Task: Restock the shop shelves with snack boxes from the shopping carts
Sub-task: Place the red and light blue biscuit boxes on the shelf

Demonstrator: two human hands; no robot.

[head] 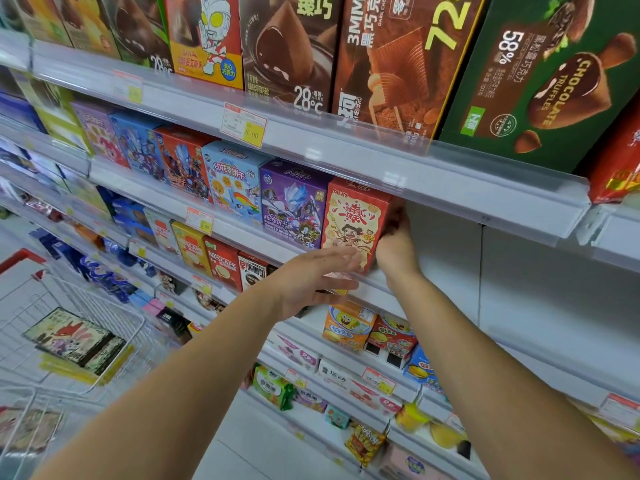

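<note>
Right of the purple box [294,202], red box [353,220] stands upright on shelf [242,234]. Right hand [394,247] fingers curl round its right edge. Left hand [311,278] lies flat, fingers straight across its lower front.

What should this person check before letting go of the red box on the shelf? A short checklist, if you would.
1. Red box upright on the shelf: ok.
2. Front faces out like the purple box beside it: ok.
3. Right hand holds its side, left hand flat on its front: ok.
4. Pushed fully back: cannot tell.
5. More boxes waiting in the cart: ok.
</note>
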